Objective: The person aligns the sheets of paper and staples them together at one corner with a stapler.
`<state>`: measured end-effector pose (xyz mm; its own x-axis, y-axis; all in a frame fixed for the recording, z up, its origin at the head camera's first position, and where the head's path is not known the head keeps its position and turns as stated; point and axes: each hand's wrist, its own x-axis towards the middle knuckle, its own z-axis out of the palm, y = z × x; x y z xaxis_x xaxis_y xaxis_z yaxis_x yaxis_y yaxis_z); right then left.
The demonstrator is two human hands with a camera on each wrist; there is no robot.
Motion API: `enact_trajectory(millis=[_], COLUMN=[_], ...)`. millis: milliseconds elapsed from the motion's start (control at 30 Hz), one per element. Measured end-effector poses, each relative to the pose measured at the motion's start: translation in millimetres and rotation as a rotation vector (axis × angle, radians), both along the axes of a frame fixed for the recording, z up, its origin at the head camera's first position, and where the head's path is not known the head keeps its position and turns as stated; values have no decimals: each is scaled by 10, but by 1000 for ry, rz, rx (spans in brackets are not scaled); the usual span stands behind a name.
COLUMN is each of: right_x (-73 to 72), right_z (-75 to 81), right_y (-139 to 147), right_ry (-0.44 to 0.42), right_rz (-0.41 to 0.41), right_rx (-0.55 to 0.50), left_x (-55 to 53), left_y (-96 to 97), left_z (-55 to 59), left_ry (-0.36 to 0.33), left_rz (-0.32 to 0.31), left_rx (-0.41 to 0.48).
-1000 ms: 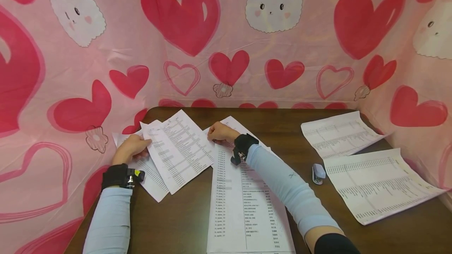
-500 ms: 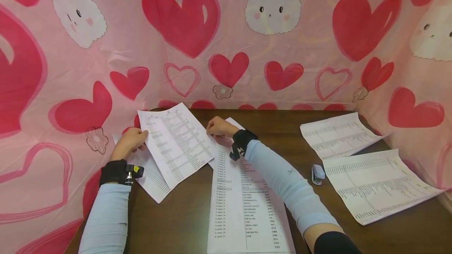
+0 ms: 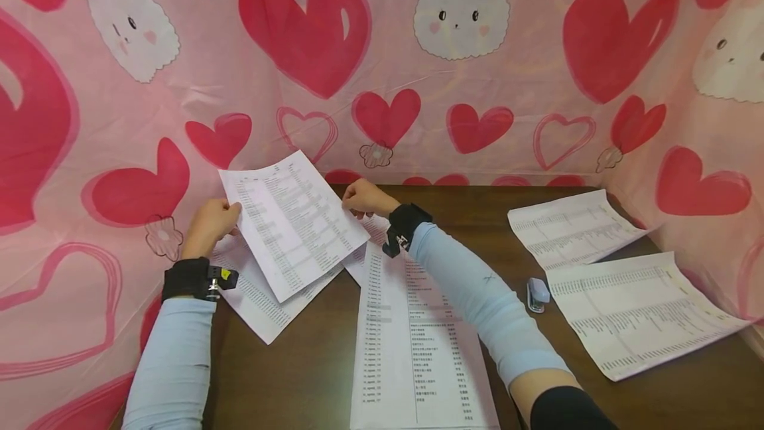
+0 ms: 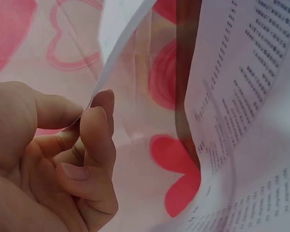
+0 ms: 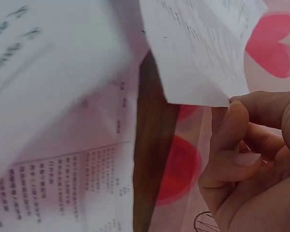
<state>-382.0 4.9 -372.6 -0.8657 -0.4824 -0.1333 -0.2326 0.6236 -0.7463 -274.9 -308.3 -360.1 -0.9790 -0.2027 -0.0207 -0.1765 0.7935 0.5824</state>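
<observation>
A printed sheet of paper (image 3: pixel 298 227) is raised and tilted between both hands at the left of the head view. My left hand (image 3: pixel 210 223) pinches its left edge; in the left wrist view, thumb and forefinger meet on the thin paper edge (image 4: pixel 117 38). On the opposite side, my right hand (image 3: pixel 373 199) pinches the sheet's edge near a corner, as the right wrist view shows with the paper (image 5: pixel 198 63) between thumb and forefinger. Another printed sheet (image 3: pixel 253 307) lies below, partly covered by the raised one. Long printed pages (image 3: pixel 430 363) lie beneath my right forearm.
A small pale stapler (image 3: pixel 538 294) stands right of my right forearm. Beyond it lie two printed papers, a far one (image 3: pixel 573 227) and a nearer one (image 3: pixel 633 314), slightly curled. Pink heart-patterned cloth (image 3: pixel 465 85) walls the brown table (image 3: pixel 280 377) at the back and sides.
The sheet has come up off the papers at the left, lifted by both hands. My left hand has risen with it, and my right hand has shifted slightly left and up.
</observation>
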Motion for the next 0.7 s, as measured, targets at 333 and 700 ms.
enact_trajectory(millis=[333,700], right_x=[-12,103], right_z=[162,182], right_y=[127,423], right_ry=[-17,-44], right_rz=[9,18], right_rx=[-35,-103], left_x=[2,-31], left_y=[53,191], left_z=[118,190], left_ry=[23,-18], left_rz=[11,-31], left_rx=[50,103])
